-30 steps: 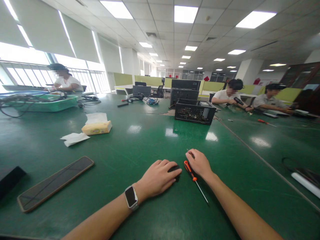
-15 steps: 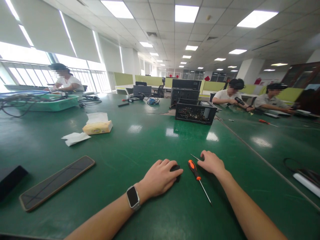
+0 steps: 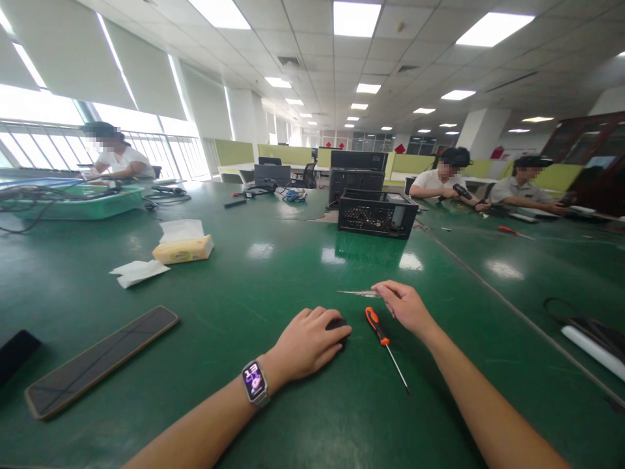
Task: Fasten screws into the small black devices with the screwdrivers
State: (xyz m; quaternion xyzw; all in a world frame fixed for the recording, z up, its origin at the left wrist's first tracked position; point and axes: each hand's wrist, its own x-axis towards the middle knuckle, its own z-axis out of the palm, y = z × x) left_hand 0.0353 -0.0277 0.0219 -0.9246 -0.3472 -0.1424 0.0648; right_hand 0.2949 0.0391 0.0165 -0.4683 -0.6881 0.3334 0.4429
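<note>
My left hand (image 3: 310, 342), with a watch (image 3: 254, 383) on its wrist, is curled over a dark object (image 3: 338, 324) that looks like a computer mouse; most of it is hidden under the palm and fingers. Between its fingertips, my right hand (image 3: 403, 305) holds a thin screwdriver (image 3: 364, 294) with a clear handle, its tip pointing left. Just below that, between the two hands, an orange-and-black screwdriver (image 3: 379, 329) lies on the green table (image 3: 293, 430), shaft towards me.
A long dark flat panel (image 3: 105, 361) lies at left, near a black object (image 3: 18, 355). Beyond are a tissue pack (image 3: 183, 249), a green basket (image 3: 83, 205) of cables and an open black computer case (image 3: 375, 215). Co-workers sit at the far left and right.
My right hand has lifted the thin screwdriver and swung it nearly level, so its clear handle now shows. My left hand stays over the dark object. The watch face has lit up.
</note>
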